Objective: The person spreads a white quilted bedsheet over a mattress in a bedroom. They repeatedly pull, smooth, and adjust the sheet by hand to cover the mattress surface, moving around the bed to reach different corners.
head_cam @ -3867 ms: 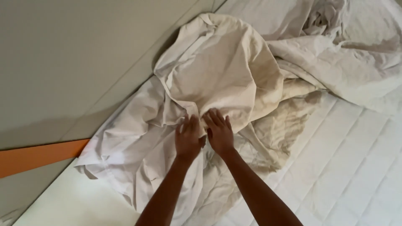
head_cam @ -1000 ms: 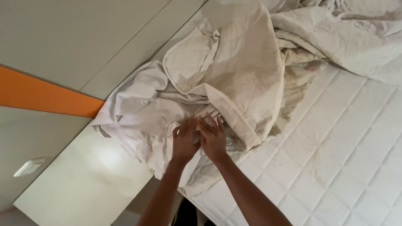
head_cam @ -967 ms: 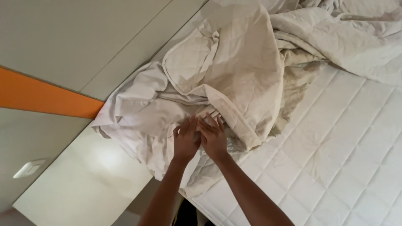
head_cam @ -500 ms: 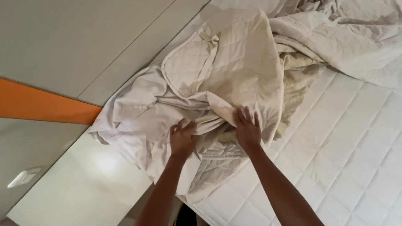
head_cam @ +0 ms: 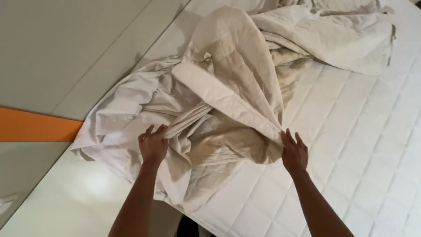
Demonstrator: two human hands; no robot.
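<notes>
Spreading apart since a moment ago, when they met at one bunched fold, the left hand (head_cam: pixel 153 145) and right hand (head_cam: pixel 294 152) now stretch the cream quilted cover (head_cam: pixel 228 87) wide. Each grip pinches an edge of it; the cover lies crumpled between and beyond them on the white mattress (head_cam: pixel 351 145).

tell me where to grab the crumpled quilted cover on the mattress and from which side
Probably by its thick folded edge, the straight band running between the left hand and the right hand. Come from the near side, where the person stands: that band is the firmest line on the quilted cover, while the rest lies bunched toward the far end of the mattress.
</notes>
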